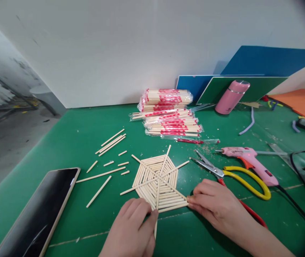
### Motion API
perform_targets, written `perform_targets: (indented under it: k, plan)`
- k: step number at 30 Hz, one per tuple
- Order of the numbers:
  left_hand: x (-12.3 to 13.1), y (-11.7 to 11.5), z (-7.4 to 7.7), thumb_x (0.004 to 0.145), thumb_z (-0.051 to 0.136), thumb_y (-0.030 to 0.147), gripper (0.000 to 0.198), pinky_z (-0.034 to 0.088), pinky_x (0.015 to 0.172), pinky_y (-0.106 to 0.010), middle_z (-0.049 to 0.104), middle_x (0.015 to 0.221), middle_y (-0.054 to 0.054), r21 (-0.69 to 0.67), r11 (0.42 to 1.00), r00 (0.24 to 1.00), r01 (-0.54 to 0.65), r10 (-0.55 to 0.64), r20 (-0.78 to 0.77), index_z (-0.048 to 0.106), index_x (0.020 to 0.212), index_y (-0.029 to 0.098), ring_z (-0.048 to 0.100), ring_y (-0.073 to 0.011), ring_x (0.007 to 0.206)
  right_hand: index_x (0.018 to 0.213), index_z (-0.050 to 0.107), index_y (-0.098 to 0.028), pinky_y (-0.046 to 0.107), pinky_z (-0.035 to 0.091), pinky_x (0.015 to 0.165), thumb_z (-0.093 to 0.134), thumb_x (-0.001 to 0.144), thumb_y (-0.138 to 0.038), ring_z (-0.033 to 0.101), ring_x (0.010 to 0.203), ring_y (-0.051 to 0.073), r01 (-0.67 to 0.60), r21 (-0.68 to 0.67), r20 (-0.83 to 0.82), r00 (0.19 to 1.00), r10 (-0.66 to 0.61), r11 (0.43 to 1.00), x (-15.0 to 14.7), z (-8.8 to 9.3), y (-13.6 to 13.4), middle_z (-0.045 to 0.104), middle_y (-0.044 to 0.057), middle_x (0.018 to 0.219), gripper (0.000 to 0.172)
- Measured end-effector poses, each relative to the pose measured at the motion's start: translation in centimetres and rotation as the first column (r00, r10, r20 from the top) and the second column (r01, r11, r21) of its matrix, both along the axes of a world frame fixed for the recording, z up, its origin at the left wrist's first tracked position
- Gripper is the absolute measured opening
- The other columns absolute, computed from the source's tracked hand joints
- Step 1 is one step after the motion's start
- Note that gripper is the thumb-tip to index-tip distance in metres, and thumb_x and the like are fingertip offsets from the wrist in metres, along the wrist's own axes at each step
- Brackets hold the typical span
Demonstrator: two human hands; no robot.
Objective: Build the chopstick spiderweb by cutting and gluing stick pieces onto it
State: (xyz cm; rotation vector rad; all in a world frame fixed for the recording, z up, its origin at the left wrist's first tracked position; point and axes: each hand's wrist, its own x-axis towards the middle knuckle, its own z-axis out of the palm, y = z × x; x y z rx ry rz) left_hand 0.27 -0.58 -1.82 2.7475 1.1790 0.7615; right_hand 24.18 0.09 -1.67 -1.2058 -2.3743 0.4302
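A web-shaped panel of pale wooden sticks (156, 175) lies flat on the green table, its crossing spokes ringed by rows of shorter pieces. Along its lower right edge runs a short wooden stick (172, 207). My left hand (133, 226) pinches this stick's left end, beside the spoke that points toward me. At the other end, the fingertips of my right hand (208, 201) are closed on the stick near a spoke's tip. The exact finger contact is partly hidden on both sides. Scissors (218, 173) with yellow and red handles lie partly behind my right hand.
Loose stick pieces (99, 191) and a phone (38, 214) lie to the left. Wrapped chopsticks (168, 114) are piled at the back. On the right are a pink glue gun (251, 160) with a cord, a pink bottle (233, 97) and leaning boards (270, 64).
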Motion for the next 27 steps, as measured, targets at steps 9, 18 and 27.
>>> perform_targets:
  k: [9,18,27]
  plan:
    - [0.3,-0.1,-0.8,0.080,0.032,0.016,0.028,0.046,0.063,-0.029,0.052,0.068,-0.004,0.045,0.998,0.998,-0.034,0.031,0.063,0.059,0.076,0.020,0.051,-0.0165,0.067,0.085,0.064,-0.020,0.026,0.035,0.059,0.047,0.086,-0.020,0.048,0.067,0.012,0.004,-0.040,0.006,1.000,-0.004,0.999,-0.1,0.3,0.0,0.058,0.002,0.070,0.018]
    - [0.1,-0.2,0.2,0.081,0.036,0.011,0.031,0.043,0.070,-0.034,0.055,0.084,-0.006,-0.027,1.000,1.000,0.008,-0.009,-0.007,0.049,0.109,0.015,0.049,-0.0177,0.075,0.084,0.064,-0.021,0.026,0.032,0.058,0.045,0.087,-0.022,0.044,0.066,0.013,0.006,-0.036,0.044,0.999,-0.004,0.999,0.1,0.5,-0.2,0.056,0.001,0.069,0.019]
    - [3.2,0.5,2.4,0.083,0.042,0.023,0.029,0.038,0.078,-0.043,0.056,0.088,-0.007,0.000,0.992,0.971,-0.126,0.123,-0.204,0.053,0.109,0.015,0.049,-0.0219,0.083,0.085,0.064,-0.021,0.025,0.032,0.059,0.046,0.087,-0.026,0.044,0.066,0.012,0.006,0.001,0.048,0.999,-0.006,1.000,0.2,0.2,0.1,0.055,0.001,0.067,0.019]
